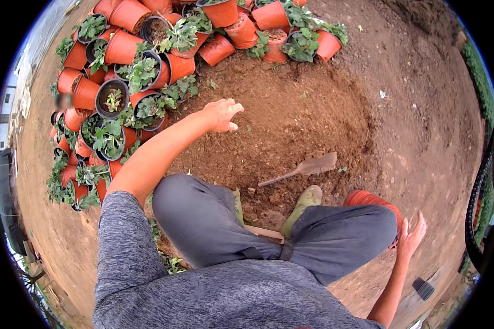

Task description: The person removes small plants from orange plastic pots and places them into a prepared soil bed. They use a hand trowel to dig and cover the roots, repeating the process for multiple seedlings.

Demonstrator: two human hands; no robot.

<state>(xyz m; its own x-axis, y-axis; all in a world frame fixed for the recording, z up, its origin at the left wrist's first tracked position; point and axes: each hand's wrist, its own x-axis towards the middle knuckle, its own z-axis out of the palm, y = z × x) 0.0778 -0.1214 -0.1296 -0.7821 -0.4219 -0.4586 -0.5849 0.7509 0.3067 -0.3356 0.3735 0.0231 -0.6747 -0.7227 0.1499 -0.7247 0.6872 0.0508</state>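
My left hand (222,116) hovers over a mound of loose brown soil (288,111), fingers loosely bent and nothing in them. Just left of it, orange plastic pots with green leafy seedlings (144,74) lie heaped, many tipped on their sides. On my other side, my right hand (412,236) is beside a nested stack of orange pots (366,198), fingers spread and seemingly empty. My knee hides part of that stack, so I cannot tell whether the hand touches it. A flat-bladed hand trowel (319,163) lies on the soil before my feet.
My knees are bent wide, with a greenish shoe (306,201) at the mound's near edge. A dark stack of pots (423,288) lies behind on the right. Along the right rim runs a black ribbed cord or hose (475,197). Plastic sheeting (37,49) borders the far left.
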